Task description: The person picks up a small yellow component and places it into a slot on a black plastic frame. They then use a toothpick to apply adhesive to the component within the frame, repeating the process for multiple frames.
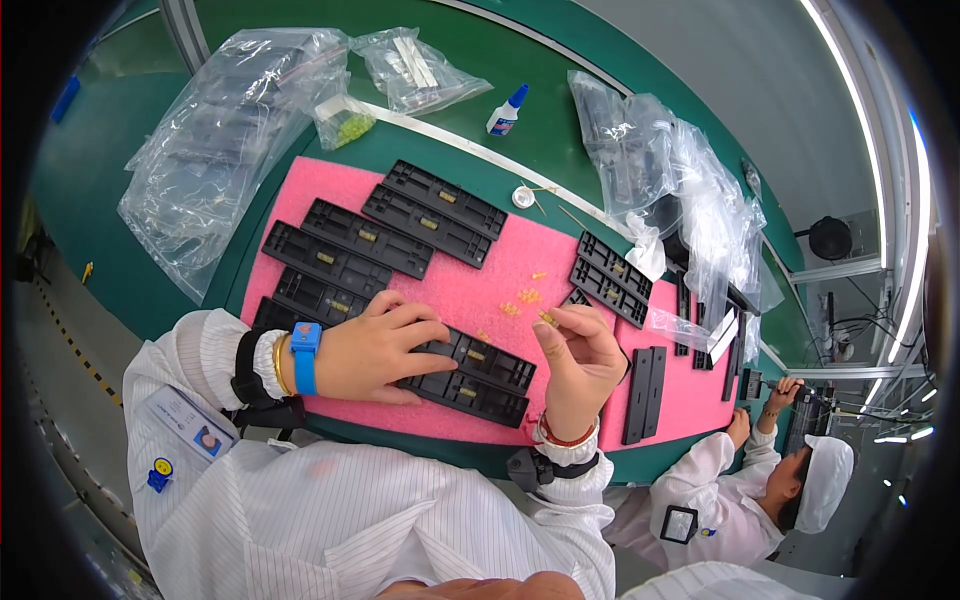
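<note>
My left hand lies with its fingers spread over the black plastic parts on the pink foam mat. Its fingertips touch the end of a long black ribbed part with a small yellowish piece in its middle. To the right, my right hand is raised above the mat, pinching a small yellow piece between thumb and forefinger. More loose yellow pieces lie in small clusters just beyond that hand. Several similar black parts rest in slanted rows, many with a yellowish piece in the centre.
A glue bottle with a blue cap and a small white round container stand beyond the mat. Clear plastic bags lie at the back left, others at the right. A co-worker sits at the lower right.
</note>
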